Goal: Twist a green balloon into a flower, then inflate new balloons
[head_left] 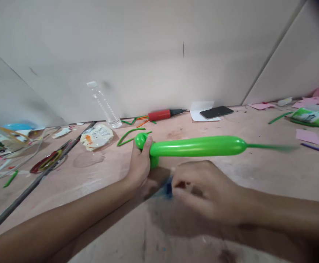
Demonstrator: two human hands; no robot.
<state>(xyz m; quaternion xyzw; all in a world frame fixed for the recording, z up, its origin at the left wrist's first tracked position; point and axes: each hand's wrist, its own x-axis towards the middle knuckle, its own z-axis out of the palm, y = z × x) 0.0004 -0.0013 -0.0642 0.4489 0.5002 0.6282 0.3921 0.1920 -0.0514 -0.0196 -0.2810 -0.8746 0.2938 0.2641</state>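
My left hand [140,164] is closed around a long green modelling balloon [197,146] near its twisted end, where a round bubble shows above the thumb. The balloon's inflated length points right and ends in a thin, uninflated tail, blurred at its tip. Another green part of the balloon hangs below my left fingers. Just under the long section, my right hand [208,190] is curled into a loose fist and somewhat blurred. Close to its fingertips is a smeared dark blue thing [169,187]; I cannot tell whether the hand holds it or it lies behind.
Along the wall are a clear plastic bottle [104,106], a red hand pump [159,115] and a dark phone [216,112] on white paper. Scissors [48,160] and a crumpled white wrapper [97,137] lie left. Pink paper [308,136] and a green packet [310,116] lie right.
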